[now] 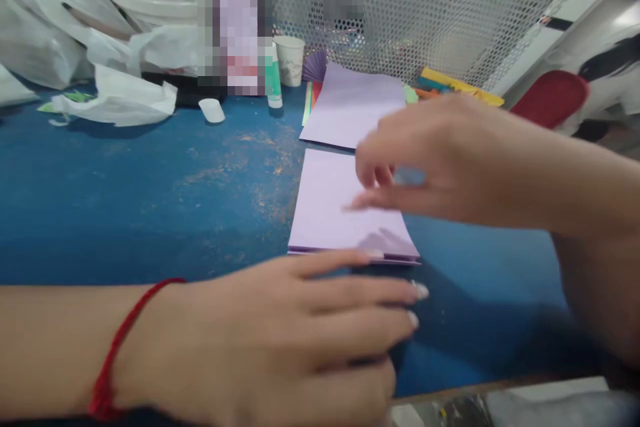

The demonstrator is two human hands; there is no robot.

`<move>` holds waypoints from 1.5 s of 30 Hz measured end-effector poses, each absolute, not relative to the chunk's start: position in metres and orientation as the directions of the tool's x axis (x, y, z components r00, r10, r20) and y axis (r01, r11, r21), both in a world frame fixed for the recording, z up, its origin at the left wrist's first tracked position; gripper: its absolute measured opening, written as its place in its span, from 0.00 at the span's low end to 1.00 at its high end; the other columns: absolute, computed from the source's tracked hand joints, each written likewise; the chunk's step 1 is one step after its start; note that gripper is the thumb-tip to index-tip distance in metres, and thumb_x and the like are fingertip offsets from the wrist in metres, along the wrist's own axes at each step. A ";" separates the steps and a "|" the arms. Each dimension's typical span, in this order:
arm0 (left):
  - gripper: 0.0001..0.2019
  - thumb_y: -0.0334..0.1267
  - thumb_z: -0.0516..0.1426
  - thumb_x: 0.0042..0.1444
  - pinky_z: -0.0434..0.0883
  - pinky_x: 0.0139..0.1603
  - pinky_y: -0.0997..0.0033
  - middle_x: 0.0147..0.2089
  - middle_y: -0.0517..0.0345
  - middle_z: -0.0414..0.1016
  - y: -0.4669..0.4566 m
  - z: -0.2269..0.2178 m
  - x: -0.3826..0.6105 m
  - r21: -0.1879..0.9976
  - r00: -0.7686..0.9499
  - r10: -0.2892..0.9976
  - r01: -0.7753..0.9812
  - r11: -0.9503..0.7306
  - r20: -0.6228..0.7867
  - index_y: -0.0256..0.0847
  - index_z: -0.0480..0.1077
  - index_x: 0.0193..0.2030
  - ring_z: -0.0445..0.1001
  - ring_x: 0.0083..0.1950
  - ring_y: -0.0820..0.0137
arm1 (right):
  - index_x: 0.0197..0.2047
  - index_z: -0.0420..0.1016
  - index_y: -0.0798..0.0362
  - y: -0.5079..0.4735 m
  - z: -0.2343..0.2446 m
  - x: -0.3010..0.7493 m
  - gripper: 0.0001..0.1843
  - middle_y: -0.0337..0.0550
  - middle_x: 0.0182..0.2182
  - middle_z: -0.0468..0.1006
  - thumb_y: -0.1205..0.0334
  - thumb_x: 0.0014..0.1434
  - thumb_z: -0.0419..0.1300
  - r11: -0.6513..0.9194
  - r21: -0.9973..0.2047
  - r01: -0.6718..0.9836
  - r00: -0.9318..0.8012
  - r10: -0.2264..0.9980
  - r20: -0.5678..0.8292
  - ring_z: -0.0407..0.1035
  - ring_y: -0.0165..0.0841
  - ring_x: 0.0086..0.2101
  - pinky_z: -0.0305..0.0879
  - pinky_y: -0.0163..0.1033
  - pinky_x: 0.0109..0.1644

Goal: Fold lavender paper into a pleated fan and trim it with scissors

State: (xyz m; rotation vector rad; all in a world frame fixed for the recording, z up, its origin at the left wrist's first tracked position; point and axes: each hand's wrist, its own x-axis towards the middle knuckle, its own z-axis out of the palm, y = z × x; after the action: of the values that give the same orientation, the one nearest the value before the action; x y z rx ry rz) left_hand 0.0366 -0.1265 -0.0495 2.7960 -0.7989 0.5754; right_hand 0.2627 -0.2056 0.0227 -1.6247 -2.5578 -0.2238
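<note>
A folded stack of light purple paper (330, 207) lies on the blue table, its layered edges toward me. My left hand (300, 327), with a red string bracelet at the wrist, stretches its fingers along the stack's near edge; the index fingertip touches or nearly touches it. Above the stack hovers my right hand (415, 160), fingers curled and thumb apart from them, with nothing visible between them. Just behind, another purple sheet (355, 103) lies on top of some coloured papers.
At the back stand a paper cup (290, 60) and a green-and-white glue stick (273, 80), its white cap (212, 111) lying nearby. White plastic bags (115, 33) fill the back left. A perforated metal panel (450, 13) borders the table's far side. Yellow strips (463, 87) lie back right.
</note>
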 end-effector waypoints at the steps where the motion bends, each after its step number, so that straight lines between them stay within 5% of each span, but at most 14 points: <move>1: 0.16 0.36 0.48 0.72 0.60 0.72 0.65 0.56 0.58 0.78 -0.120 -0.048 0.039 0.066 0.793 -0.415 -0.492 -0.868 0.446 0.47 0.77 0.42 0.67 0.66 0.66 | 0.33 0.75 0.48 -0.211 0.017 0.263 0.12 0.38 0.25 0.76 0.52 0.65 0.66 0.461 0.095 0.883 -0.468 0.880 0.079 0.70 0.39 0.29 0.58 0.44 0.33; 4: 0.06 0.39 0.54 0.70 0.68 0.54 0.63 0.50 0.54 0.76 -0.099 -0.049 0.047 0.095 0.877 -0.255 -0.318 -0.943 0.406 0.42 0.72 0.44 0.72 0.48 0.64 | 0.37 0.75 0.50 -0.226 -0.005 0.263 0.15 0.40 0.27 0.76 0.46 0.64 0.65 0.561 0.137 0.816 -0.553 0.828 -0.096 0.69 0.40 0.29 0.52 0.43 0.31; 7: 0.08 0.42 0.59 0.66 0.65 0.41 0.68 0.44 0.57 0.74 -0.084 -0.057 0.053 0.269 0.937 -0.107 -0.202 -0.942 0.332 0.42 0.69 0.47 0.71 0.40 0.67 | 0.37 0.73 0.51 -0.236 -0.023 0.260 0.12 0.41 0.29 0.76 0.53 0.69 0.61 0.524 0.127 0.842 -0.508 0.850 -0.137 0.70 0.39 0.29 0.51 0.44 0.32; 9: 0.05 0.38 0.60 0.65 0.63 0.38 0.71 0.40 0.60 0.73 -0.080 -0.065 0.053 0.384 0.957 -0.049 -0.162 -0.909 0.287 0.42 0.70 0.46 0.70 0.36 0.70 | 0.36 0.72 0.52 -0.239 -0.030 0.257 0.09 0.40 0.29 0.75 0.60 0.70 0.60 0.506 0.150 0.849 -0.490 0.861 -0.133 0.69 0.38 0.29 0.51 0.44 0.33; 12: 0.05 0.39 0.61 0.65 0.63 0.39 0.72 0.38 0.61 0.73 -0.080 -0.075 0.050 0.399 0.951 -0.026 -0.154 -0.904 0.309 0.41 0.72 0.42 0.70 0.36 0.71 | 0.37 0.71 0.52 -0.240 -0.036 0.255 0.06 0.40 0.30 0.74 0.67 0.69 0.58 0.553 0.185 0.812 -0.544 0.833 -0.100 0.67 0.37 0.30 0.49 0.44 0.33; 16: 0.08 0.39 0.57 0.70 0.63 0.42 0.69 0.38 0.59 0.74 -0.081 -0.076 0.044 0.239 0.905 -0.095 -0.209 -0.948 0.414 0.39 0.73 0.41 0.71 0.37 0.69 | 0.38 0.72 0.53 -0.237 -0.042 0.252 0.09 0.41 0.31 0.72 0.71 0.70 0.54 0.624 0.270 0.733 -0.649 0.761 0.004 0.64 0.36 0.30 0.50 0.43 0.33; 23: 0.19 0.29 0.46 0.72 0.57 0.31 0.65 0.30 0.55 0.74 -0.093 -0.061 0.030 -0.331 0.832 -0.398 -0.277 -0.902 0.387 0.39 0.74 0.33 0.67 0.28 0.69 | 0.33 0.71 0.51 -0.233 -0.056 0.262 0.15 0.39 0.27 0.72 0.70 0.72 0.51 0.598 0.480 0.642 -0.748 0.625 0.221 0.62 0.36 0.29 0.56 0.42 0.38; 28: 0.18 0.27 0.46 0.71 0.55 0.29 0.64 0.29 0.56 0.71 -0.097 -0.063 0.028 -0.421 0.837 -0.453 -0.308 -0.853 0.306 0.39 0.73 0.33 0.64 0.28 0.67 | 0.33 0.72 0.51 -0.233 -0.063 0.267 0.17 0.38 0.24 0.70 0.72 0.71 0.49 0.640 0.482 0.599 -0.796 0.540 0.272 0.62 0.34 0.28 0.60 0.41 0.44; 36: 0.14 0.28 0.45 0.71 0.55 0.32 0.64 0.30 0.57 0.64 -0.086 -0.070 0.031 -0.171 0.906 -0.336 -0.299 -0.939 0.257 0.41 0.67 0.35 0.59 0.30 0.65 | 0.35 0.74 0.50 -0.245 -0.067 0.259 0.14 0.37 0.26 0.71 0.72 0.70 0.52 0.616 0.415 0.670 -0.739 0.607 0.291 0.60 0.35 0.28 0.55 0.43 0.41; 45: 0.19 0.46 0.53 0.72 0.54 0.35 0.67 0.28 0.62 0.65 -0.070 -0.079 0.033 0.385 0.984 0.061 -0.008 -0.923 0.166 0.40 0.62 0.28 0.63 0.31 0.69 | 0.34 0.66 0.52 -0.239 -0.073 0.266 0.17 0.39 0.30 0.71 0.57 0.76 0.49 0.357 -0.274 0.893 -0.331 0.933 0.140 0.62 0.34 0.32 0.48 0.41 0.39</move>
State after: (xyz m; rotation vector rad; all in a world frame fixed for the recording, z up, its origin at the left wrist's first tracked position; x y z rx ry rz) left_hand 0.0334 -0.0697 -0.0787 2.7357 0.0378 0.2462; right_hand 0.2659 -0.2394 -0.0726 -1.6267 -2.3507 0.2134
